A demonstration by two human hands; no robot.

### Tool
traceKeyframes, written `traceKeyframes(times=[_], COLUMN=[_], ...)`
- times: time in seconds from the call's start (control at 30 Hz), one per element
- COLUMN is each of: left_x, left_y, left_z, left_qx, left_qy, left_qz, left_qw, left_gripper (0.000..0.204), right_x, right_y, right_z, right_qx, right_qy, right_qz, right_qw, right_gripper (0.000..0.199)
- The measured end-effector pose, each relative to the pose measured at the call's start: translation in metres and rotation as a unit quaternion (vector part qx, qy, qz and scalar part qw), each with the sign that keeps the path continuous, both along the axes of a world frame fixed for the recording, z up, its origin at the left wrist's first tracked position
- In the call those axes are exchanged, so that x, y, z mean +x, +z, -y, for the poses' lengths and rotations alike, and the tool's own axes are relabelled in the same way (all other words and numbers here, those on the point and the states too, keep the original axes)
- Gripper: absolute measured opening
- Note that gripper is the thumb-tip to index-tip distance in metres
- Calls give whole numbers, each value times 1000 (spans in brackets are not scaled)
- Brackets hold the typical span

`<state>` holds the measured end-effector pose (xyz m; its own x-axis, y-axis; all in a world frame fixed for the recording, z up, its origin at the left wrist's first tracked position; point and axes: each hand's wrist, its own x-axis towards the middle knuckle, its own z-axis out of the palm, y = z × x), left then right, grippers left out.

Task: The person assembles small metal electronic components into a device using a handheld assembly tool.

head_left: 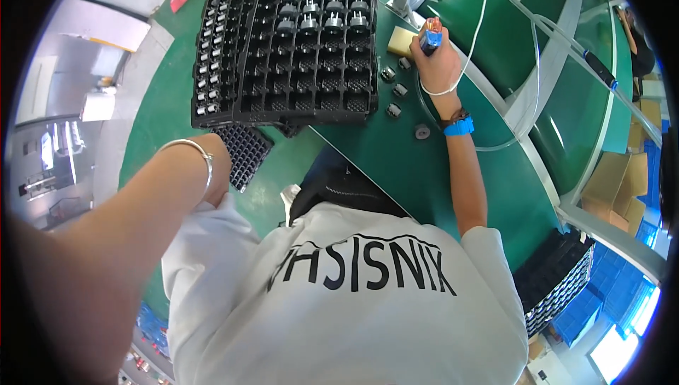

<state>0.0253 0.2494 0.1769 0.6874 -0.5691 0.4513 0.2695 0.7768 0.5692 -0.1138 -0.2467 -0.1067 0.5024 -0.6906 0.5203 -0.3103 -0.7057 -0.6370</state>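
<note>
This is a factory assembly line. A long green workbench (396,152) carries stacked black plastic component trays (297,45) with gridded pockets, many holding small identical black-and-metal parts, and a few loose parts (393,110) lie beside them. A green conveyor belt (509,24) with metal rails runs alongside the bench. More stacked trays (559,279) stand lower right, with blue plastic crates (622,293) and cardboard boxes (622,187) on the floor nearby.

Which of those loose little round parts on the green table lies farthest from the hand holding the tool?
The lowest loose part, beside the blue wristband. The others lie higher up, closer to the right hand and its tool.
</note>
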Motion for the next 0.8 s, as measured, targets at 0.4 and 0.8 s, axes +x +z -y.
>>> traceKeyframes(times=[0.4, 0.8], left_x=[-18, 0], left_y=[12, 17], left_z=[-8, -86], left_qx=[-3, -15], left_qy=[37, 74], left_qz=[17, 13], left_qw=[999, 997], left_gripper=[24, 26], right_x=[-2, 2], right_y=[0, 4], right_z=[6, -9], right_qx=[17, 22], right_qy=[8, -37], right_qz=[-17, -32], right_qw=[1000, 999], right_gripper=[30, 30])
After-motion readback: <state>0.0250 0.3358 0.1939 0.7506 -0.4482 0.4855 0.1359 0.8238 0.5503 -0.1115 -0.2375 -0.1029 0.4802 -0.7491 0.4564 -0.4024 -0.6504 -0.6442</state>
